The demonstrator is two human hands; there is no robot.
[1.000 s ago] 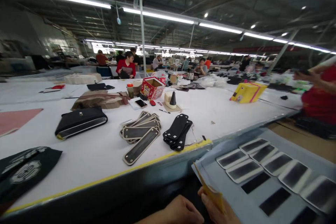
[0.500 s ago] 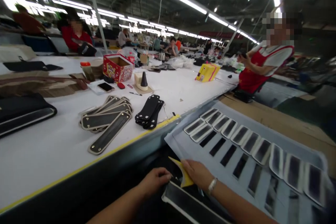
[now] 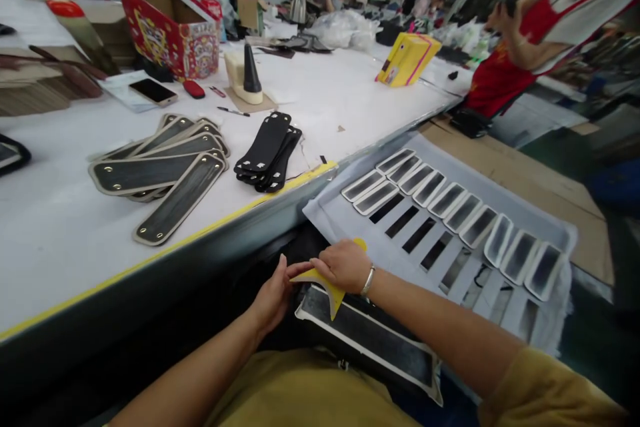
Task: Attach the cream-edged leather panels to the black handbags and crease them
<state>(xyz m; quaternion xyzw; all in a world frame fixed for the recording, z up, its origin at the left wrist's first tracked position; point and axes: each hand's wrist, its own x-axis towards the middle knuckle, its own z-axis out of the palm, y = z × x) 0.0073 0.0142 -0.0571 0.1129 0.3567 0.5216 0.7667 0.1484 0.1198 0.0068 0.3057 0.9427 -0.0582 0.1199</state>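
A long black leather strip with a pale border (image 3: 373, 337) lies across my lap, below the table's edge. My right hand (image 3: 343, 265), fingers curled, presses a yellow scraper (image 3: 320, 283) onto the strip's near end. My left hand (image 3: 273, 297) rests against the same end, fingertips touching the strip and the scraper's tip. A bracelet sits on my right wrist.
A grey tray (image 3: 350, 223) to the right carries rows of black pieces. On the white table (image 3: 65, 240) lie a pile of riveted black-and-cream strips (image 3: 165, 167), a stack of black strips (image 3: 267, 150), a red box (image 3: 170, 27), a phone (image 3: 153, 91) and a yellow box (image 3: 407, 57). A person in a red apron (image 3: 525, 40) stands at the right.
The view has dropped from the hall down to my lap. My hands have come together, and the yellow scraper now rests on the black strip's end.
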